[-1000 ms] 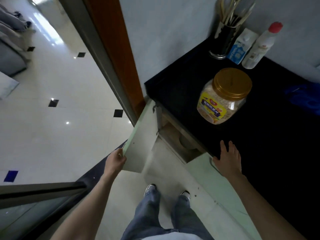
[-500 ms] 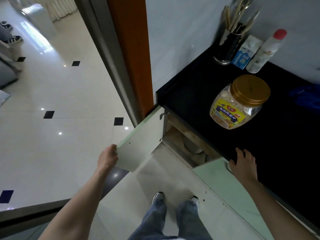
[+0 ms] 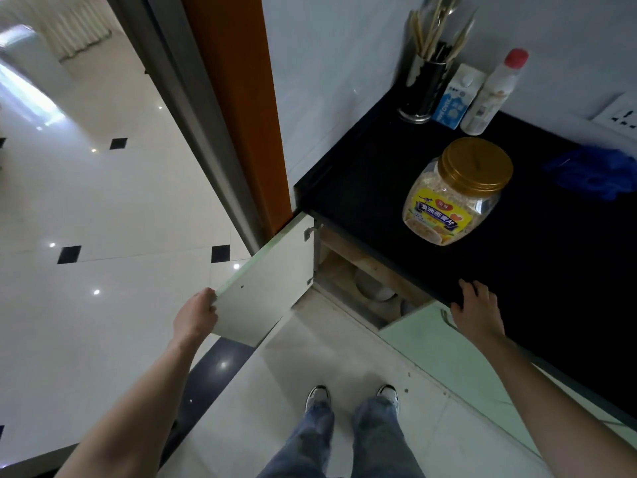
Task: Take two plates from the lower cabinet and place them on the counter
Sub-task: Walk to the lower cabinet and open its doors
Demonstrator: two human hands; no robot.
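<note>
leftmost, left hand (image 3: 195, 313) clamped on cabinet door (image 3: 267, 282) edge, swung wide. inside, pale stacked plates (image 3: 374, 288), barely visible. probably heavy, slick, breakable; best gripped by rims. right hand (image 3: 477, 313) flat, holding nothing, on counter (image 3: 551, 270).

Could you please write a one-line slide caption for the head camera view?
Left hand holds the lower cabinet door open, right hand rests on the black counter; pale dishes show inside.
</note>
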